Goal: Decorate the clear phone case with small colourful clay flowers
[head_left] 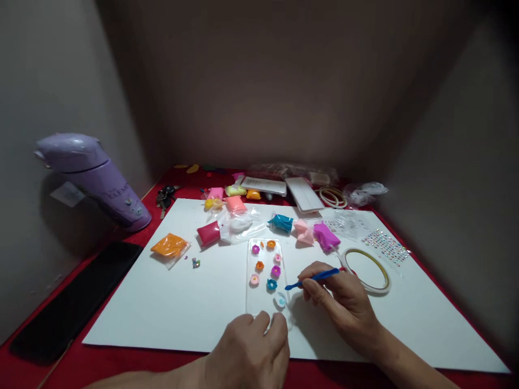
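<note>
A clear phone case (265, 281) lies on a white sheet (170, 302), dotted with several small clay flowers in purple, orange, pink and blue. My left hand (249, 354) rests at the case's near end, fingers curled and pressing on its edge. My right hand (343, 300) pinches a blue modelling tool (314, 278), its tip pointing left toward the blue flower (271, 284) and a pale clay piece (280, 300) near the case's lower right.
Small clay packets in orange (170, 246), red (208, 233), teal (280, 222), pink and magenta (325, 236) lie behind the case. A tape roll (367, 270) and rhinestone sticker sheet (387, 246) sit right. A purple bottle (97, 181), keys and a black phone (77, 297) are left.
</note>
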Demonstrator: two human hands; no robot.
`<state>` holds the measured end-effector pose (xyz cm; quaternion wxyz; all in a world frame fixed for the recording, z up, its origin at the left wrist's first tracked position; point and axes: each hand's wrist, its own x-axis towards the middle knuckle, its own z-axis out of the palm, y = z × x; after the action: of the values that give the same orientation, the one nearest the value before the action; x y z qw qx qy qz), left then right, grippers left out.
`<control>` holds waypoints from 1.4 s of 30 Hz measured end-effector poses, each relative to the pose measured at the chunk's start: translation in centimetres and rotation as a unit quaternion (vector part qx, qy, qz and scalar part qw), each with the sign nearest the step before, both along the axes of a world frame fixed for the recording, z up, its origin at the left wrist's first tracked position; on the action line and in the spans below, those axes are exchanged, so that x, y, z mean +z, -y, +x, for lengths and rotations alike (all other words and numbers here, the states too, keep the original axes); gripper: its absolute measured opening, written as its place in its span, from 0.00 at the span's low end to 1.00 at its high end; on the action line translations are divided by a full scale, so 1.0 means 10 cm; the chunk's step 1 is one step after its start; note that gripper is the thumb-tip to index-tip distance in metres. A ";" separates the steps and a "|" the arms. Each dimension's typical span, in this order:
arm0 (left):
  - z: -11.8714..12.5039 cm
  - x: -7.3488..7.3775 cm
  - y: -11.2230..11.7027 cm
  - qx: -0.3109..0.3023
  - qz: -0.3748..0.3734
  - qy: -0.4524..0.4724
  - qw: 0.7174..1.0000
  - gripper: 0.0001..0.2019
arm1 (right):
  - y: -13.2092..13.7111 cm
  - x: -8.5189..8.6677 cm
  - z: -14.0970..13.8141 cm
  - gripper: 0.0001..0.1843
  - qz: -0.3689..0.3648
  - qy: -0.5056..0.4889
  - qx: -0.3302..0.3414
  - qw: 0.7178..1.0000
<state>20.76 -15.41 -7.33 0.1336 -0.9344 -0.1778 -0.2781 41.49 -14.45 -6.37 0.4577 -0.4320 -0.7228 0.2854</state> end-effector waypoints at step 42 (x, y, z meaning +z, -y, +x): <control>0.00 -0.02 -0.01 0.023 -0.076 0.019 0.997 0.10 | -0.03 -0.06 -0.04 0.09 -0.110 -0.011 -0.033 0.993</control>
<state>20.80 -15.33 -7.52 0.0653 -0.9322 -0.2222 -0.2780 41.10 -14.14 -6.94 0.4239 -0.5005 -0.6674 0.3528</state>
